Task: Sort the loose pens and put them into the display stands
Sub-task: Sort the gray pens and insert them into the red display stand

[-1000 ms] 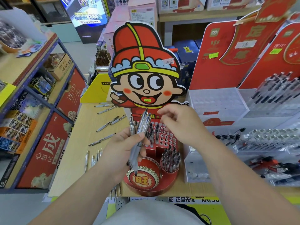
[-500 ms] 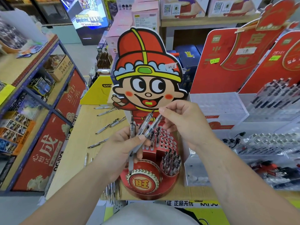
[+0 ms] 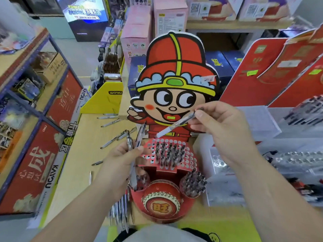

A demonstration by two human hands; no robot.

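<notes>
A red cartoon-boy display stand point(image 3: 176, 81) stands in front of me, with a perforated red pen rack point(image 3: 189, 154) holding several dark-capped pens and two round cups at its base. My left hand point(image 3: 120, 163) grips a small bunch of clear pens point(image 3: 134, 144), their ends sticking up past my thumb. My right hand point(image 3: 220, 130) pinches the upper end of one clear pen point(image 3: 176, 125), which slants down-left with its tip just above the rack's back row. Several loose pens point(image 3: 111, 138) lie on the wooden table to the left.
Clear acrylic pen stands point(image 3: 257, 123) with red backboards point(image 3: 279, 70) fill the right side. A yellow box point(image 3: 104, 98) sits behind the loose pens. More pens point(image 3: 120, 213) lie at the table's front edge. A blue-framed shelf point(image 3: 35, 95) runs along the left.
My right hand has taken one pen out of the bunch in my left hand and lifted it up and right, over the rack. The left hand keeps the other pens.
</notes>
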